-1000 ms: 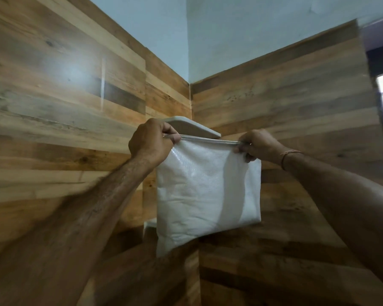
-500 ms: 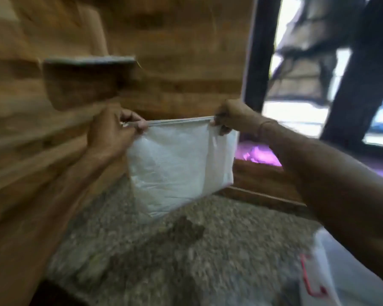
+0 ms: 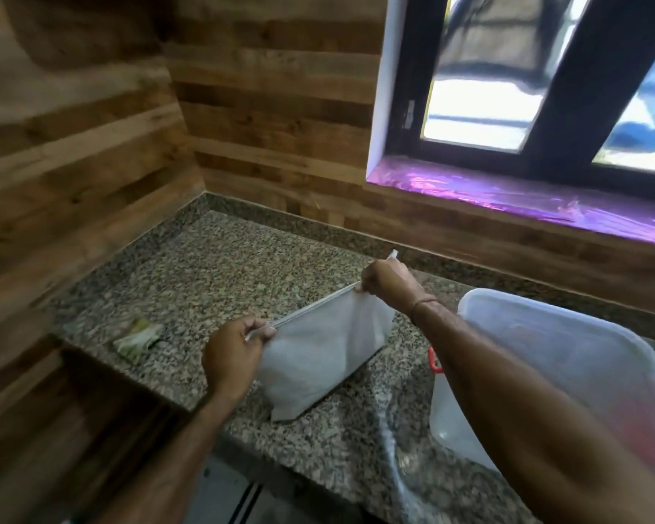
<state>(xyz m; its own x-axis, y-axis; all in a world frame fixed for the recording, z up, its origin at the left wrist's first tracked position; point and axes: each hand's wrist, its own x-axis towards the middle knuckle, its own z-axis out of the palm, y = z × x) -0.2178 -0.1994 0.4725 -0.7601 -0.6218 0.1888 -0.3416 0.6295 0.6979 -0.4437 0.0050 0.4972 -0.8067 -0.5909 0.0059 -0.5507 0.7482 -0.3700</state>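
Note:
A white zip-top bag (image 3: 318, 357) filled with white contents hangs just above the speckled granite counter (image 3: 212, 281), its lower corner near or on the stone. My left hand (image 3: 235, 353) pinches the near end of the bag's sealed top strip. My right hand (image 3: 386, 283) pinches the far end, a thread bracelet on its wrist. The strip is pulled taut between both hands and slants up to the right.
A translucent plastic tub (image 3: 568, 376) with a red latch (image 3: 433, 361) stands on the counter at the right, under my right forearm. A small crumpled green wrapper (image 3: 137, 336) lies at the left. Wood-panelled walls enclose the corner; a dark-framed window (image 3: 537, 81) with a purple sill is behind.
The view has swung down from the wall corner to the counter. Both hands have lowered the bag from head height to the granite surface, still holding its top ends.

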